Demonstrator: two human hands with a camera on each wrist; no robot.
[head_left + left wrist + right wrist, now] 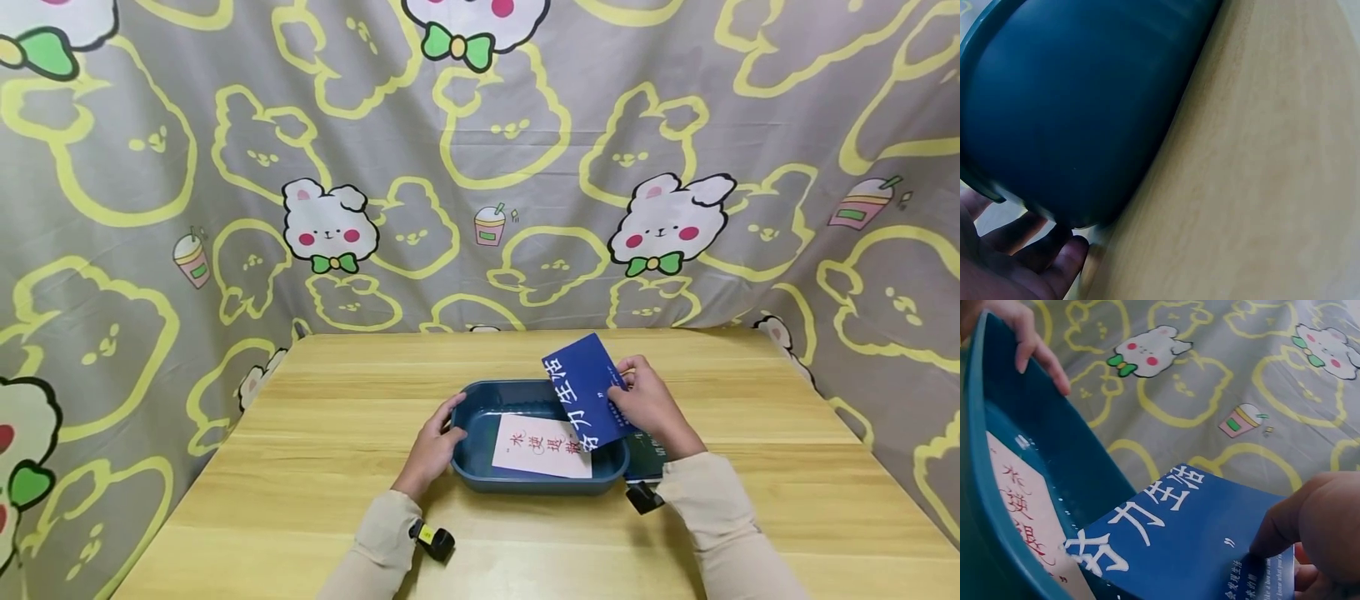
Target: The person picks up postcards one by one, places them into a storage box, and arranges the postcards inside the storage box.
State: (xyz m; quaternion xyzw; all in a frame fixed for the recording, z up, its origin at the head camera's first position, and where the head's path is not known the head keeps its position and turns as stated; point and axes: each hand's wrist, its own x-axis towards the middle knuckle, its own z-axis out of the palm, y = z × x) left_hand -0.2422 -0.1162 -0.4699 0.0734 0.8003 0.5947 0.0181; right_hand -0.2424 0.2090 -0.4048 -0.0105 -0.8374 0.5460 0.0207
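The left hand (pixel 432 447) gripped the tub (pixel 525 485) to its right, seemingly for steadiness, while the right hand (pixel 649 404) pinched a blue card (pixel 588 390) by its edge.

Indoor spot, looks like a makeshift booth/rec. corner; home vs. studio can't tell. Evid.: grey fabric backdrop (pixel 420 154) hangs behind + along L & R sides, w/ visible folds, enclosing a wood-grain surface (pixel 315 483). Print is cutesy: white bunnies (pixel 667 221) w/ green bows (pixel 667 263), yellow outlines (pixel 513 182), pink drink cups (pixel 490 227), i.e. homey decor. Blk. wrist cams (pixel 440 544) on the person's sleeves (pixel 385 527) fit a rec. setup. Rm. beyond fabric hidden, exact bldg. type unclear.
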